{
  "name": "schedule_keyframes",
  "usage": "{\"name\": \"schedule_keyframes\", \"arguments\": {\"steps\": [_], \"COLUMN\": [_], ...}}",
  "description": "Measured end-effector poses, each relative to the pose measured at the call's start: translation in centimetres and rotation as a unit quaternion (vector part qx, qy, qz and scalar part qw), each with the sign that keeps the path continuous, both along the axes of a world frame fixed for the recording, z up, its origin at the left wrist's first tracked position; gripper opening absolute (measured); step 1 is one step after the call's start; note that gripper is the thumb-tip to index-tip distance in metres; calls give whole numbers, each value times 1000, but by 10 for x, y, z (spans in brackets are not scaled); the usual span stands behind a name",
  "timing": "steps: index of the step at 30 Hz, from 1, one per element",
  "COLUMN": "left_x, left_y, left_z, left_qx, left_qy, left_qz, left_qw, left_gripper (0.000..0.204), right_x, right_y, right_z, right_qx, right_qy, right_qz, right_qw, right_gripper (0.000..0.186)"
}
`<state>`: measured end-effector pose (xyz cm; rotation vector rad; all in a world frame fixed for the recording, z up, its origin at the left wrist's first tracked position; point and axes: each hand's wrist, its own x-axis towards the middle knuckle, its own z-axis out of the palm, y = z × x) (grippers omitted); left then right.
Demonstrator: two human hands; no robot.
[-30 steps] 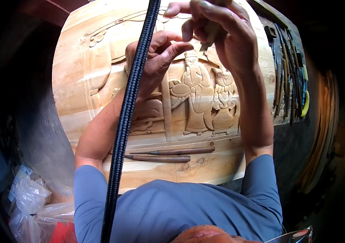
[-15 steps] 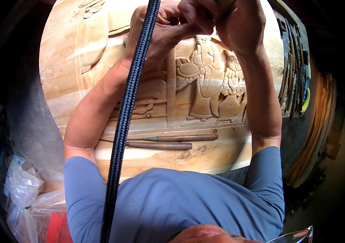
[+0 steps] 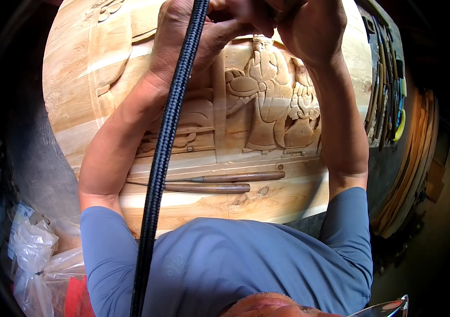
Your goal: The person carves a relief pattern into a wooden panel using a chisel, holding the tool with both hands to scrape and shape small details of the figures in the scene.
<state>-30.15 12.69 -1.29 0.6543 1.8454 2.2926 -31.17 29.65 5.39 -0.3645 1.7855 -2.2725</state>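
Observation:
A pale carved wooden panel (image 3: 259, 113) fills the middle, with figures in relief. At its top edge, my left hand (image 3: 175, 47) has curled, closed fingers; whatever they hold is hidden. My right hand (image 3: 312, 34), beside it, grips a small dark tool (image 3: 283, 8), seen as a bladed one a second earlier and now mostly hidden, with its fingertips close to my left thumb. A black braided cord (image 3: 168, 132) runs across the view over my left hand. Two wooden-handled chisels (image 3: 246, 175) lie on the lower part of the panel, below the carving.
To the right, a board holds several carving tools (image 3: 386, 79) in a row, with a yellow item among them. Long wooden strips (image 3: 410, 158) are stacked beyond. Crumpled clear plastic bags (image 3: 34, 248) and red material (image 3: 77, 293) sit at the lower left.
Both hands have moved up toward the top edge of the view, and the right hand's blade has gone out of sight. The panel's carving appears shifted slightly upward.

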Motion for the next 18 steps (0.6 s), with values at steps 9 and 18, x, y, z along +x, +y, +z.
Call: {"name": "schedule_keyframes", "arguments": {"steps": [9, 18], "left_x": [0, 2], "left_y": [-1, -2], "left_z": [3, 2], "left_qx": [-17, -31], "left_qy": [19, 33], "left_qz": [2, 8], "left_qw": [1000, 999], "left_gripper": [13, 13], "right_x": [-1, 12], "right_y": [7, -2], "right_z": [-8, 18], "right_qx": [3, 23], "right_qy": [28, 28], "right_qz": [3, -12], "right_qw": [1000, 999], "right_gripper": [75, 73]}}
